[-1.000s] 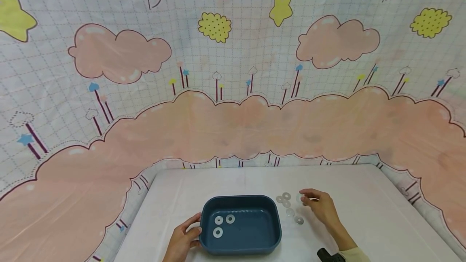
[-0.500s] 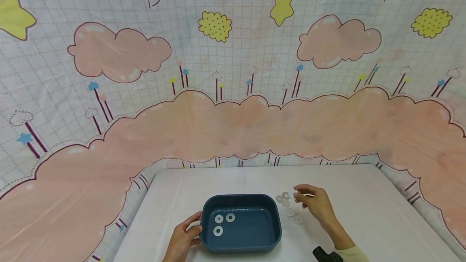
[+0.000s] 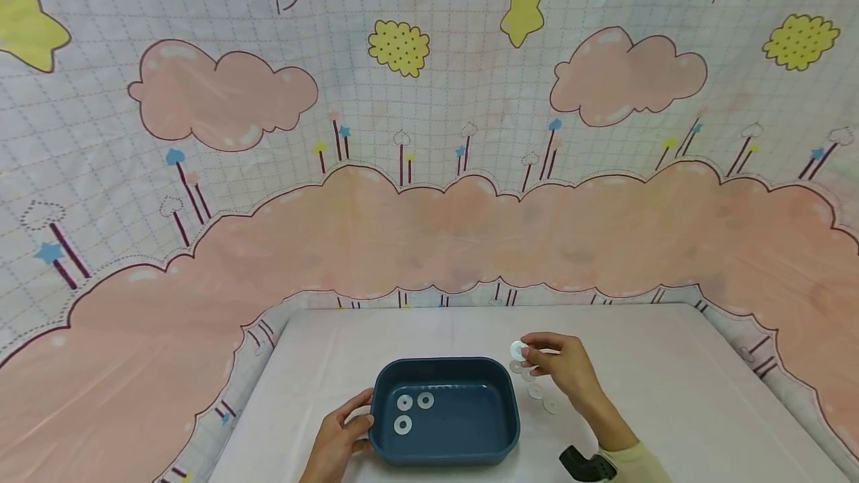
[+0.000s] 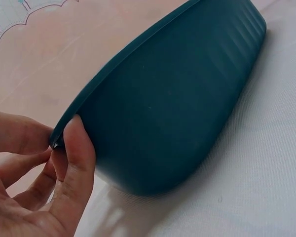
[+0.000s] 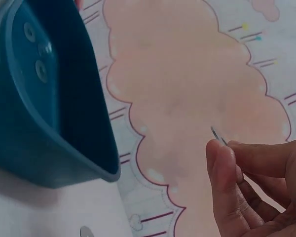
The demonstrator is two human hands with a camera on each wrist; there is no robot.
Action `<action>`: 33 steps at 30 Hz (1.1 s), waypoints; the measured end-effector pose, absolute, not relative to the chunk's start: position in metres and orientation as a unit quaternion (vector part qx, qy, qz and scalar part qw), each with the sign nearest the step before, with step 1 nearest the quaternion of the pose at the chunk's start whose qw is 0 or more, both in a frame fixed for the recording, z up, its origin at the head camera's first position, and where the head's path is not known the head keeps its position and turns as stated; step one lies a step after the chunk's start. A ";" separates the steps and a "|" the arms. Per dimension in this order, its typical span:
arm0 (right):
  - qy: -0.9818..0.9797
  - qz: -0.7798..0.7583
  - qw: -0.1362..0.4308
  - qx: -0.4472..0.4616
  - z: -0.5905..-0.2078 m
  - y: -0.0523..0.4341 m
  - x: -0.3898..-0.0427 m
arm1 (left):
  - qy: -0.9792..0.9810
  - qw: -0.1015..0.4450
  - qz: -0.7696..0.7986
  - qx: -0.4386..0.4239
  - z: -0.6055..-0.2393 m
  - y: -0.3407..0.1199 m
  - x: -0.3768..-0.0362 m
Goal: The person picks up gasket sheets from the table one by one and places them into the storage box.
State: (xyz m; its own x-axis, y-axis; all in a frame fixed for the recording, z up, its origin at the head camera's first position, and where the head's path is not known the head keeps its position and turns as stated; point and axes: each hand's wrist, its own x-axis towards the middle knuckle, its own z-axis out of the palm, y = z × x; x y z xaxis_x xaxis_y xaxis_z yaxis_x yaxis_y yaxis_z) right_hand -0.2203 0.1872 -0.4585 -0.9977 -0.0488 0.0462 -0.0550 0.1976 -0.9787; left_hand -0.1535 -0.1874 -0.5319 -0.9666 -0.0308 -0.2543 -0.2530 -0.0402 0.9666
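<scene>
Above the table [image 3: 671, 364], the right hand [image 3: 562, 370] is pinching a washer [image 3: 517, 350] beside the blue tub [image 3: 445, 453]; the left hand [image 3: 338, 441] is gripping its rim, three washers [image 3: 411, 408] lying inside.

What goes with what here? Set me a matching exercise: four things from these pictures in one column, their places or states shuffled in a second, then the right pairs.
Column one:
1. left hand
2. right hand
3. blue tub
4. three washers

Column two:
A. lying flat inside the tub
B. pinching one washer above the table
C. resting on the white table, open side up
D. holding the tub's left rim

Pairs: 1-D, 2-B, 3-C, 4-A
</scene>
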 end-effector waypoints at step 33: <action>-0.694 0.713 -0.077 0.064 -0.470 0.123 -0.210 | 0.686 0.079 0.716 -0.101 -0.534 -0.189 -0.155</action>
